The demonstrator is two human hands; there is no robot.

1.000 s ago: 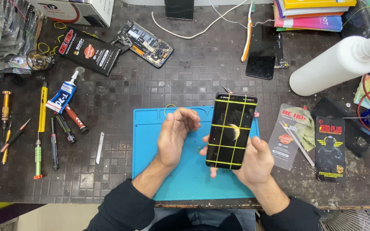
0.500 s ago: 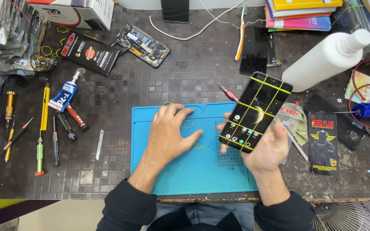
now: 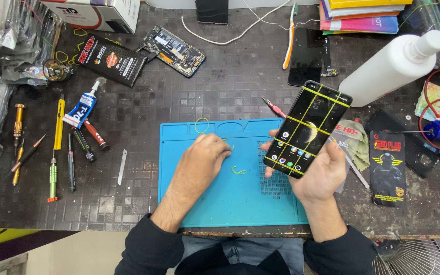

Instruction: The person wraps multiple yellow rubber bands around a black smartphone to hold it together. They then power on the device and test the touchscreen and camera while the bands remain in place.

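My right hand (image 3: 322, 173) holds a black smartphone (image 3: 307, 129) tilted up over the right edge of the blue work mat (image 3: 215, 203). Yellow rubber bands cross the phone's lit screen lengthwise and crosswise. My left hand (image 3: 203, 160) rests on the mat with its fingers curled down onto a loose yellow rubber band (image 3: 228, 144). Another loose band (image 3: 238, 171) lies on the mat between my hands, and a third band (image 3: 201, 126) sits near the mat's top edge.
Screwdrivers and tweezers (image 3: 52, 153) and a glue tube (image 3: 81, 109) lie at the left. An opened phone body (image 3: 175, 50) and a black packet (image 3: 109, 59) are at the back. A white bottle (image 3: 390, 69), black packets (image 3: 387, 168) and a red-tipped tool (image 3: 274, 107) sit at the right.
My right hand has swung the banded phone right and tilted it. My left hand left the phone, dropped to the mat and curled its fingers over a loose band.
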